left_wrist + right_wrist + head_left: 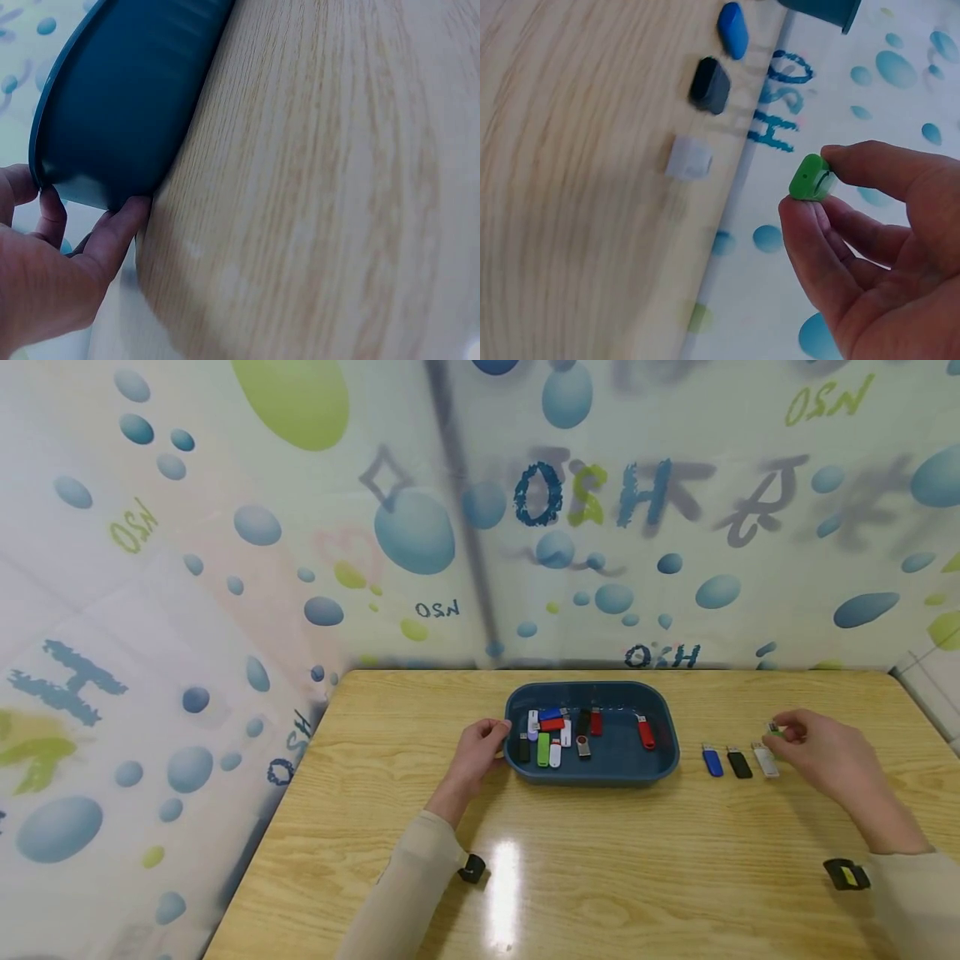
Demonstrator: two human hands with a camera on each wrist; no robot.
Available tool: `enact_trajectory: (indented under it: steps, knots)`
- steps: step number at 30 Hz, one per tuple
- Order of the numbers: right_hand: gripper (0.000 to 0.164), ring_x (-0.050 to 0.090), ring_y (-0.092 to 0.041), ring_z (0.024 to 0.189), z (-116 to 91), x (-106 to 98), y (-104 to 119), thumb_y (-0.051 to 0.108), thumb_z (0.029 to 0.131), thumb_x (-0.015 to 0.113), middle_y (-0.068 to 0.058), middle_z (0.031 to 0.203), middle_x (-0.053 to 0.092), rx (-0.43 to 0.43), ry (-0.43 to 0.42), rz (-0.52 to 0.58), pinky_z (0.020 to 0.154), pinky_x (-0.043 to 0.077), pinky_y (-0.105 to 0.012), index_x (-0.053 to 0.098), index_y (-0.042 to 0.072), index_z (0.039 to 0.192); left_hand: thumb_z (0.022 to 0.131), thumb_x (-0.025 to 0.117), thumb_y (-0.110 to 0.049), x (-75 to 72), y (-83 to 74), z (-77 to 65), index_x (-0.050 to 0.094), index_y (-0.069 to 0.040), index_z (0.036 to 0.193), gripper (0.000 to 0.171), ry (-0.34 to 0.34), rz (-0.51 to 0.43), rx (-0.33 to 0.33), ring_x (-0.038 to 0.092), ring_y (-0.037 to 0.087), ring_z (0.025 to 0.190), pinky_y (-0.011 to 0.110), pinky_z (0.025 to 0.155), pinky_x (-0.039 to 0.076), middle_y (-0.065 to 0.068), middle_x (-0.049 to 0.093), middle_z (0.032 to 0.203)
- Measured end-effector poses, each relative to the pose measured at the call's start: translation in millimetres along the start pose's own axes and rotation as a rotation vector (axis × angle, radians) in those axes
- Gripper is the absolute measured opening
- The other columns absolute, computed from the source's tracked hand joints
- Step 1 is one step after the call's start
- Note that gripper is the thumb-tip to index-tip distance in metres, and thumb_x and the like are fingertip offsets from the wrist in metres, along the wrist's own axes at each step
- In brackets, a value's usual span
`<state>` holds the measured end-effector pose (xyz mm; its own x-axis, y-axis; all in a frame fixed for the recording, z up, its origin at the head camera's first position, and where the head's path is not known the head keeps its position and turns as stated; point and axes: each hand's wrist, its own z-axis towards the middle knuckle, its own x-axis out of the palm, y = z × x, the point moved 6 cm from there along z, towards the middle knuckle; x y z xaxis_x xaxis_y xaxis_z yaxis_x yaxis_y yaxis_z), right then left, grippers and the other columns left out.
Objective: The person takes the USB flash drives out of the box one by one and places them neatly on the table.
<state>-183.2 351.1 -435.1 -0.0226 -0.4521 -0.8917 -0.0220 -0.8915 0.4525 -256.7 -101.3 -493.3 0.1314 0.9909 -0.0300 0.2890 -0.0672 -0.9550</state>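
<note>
Between thumb and fingers, my right hand (825, 752) pinches a green USB stick (810, 178), held above the table. My left hand (477, 750) grips the left end of a dark blue plastic bin (600, 779), with fingers at its rim and near its base. Several USB sticks in red, white, black, green and blue lie inside, mostly on the left; one red USB stick (646, 732) lies apart at the right. Beside the bin, a blue USB stick (712, 761), a black USB stick (739, 763) and a white USB stick (765, 761) form a row on the wood.
The wooden table (600, 877) reaches back to a patterned curtain (570, 593) with bubbles and lettering. Another curtain side (150, 693) runs along the left. Wood surface lies in front of the bin and around the row of sticks.
</note>
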Motion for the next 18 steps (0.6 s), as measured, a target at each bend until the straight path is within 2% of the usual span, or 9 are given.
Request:
enact_trajectory:
  steps: [7,18]
  knots:
    - [0.045,0.063,-0.046,0.089,-1.2,0.6,-16.9,0.023,0.100,0.067,-0.030,0.104,0.066,0.005,0.032,-0.011,0.066,0.049,-0.050,0.058,-0.016,0.121,0.108,0.057,-0.029,-0.7,1.5,0.5,0.059,0.006,0.127,0.040,0.004,0.000,-0.003,0.058,0.025,0.106,0.045,0.097,0.057,0.018,0.058,0.124]
    - [0.047,0.063,-0.038,0.079,-1.1,4.9,-32.4,0.021,0.098,0.068,-0.030,0.098,0.065,0.046,0.052,-0.031,0.059,0.049,-0.044,0.057,-0.020,0.119,0.108,0.057,-0.029,-1.4,1.7,0.8,0.061,0.006,0.123,0.038,0.000,0.001,0.009,0.059,0.023,0.103,0.042,0.094,0.059,0.016,0.060,0.120]
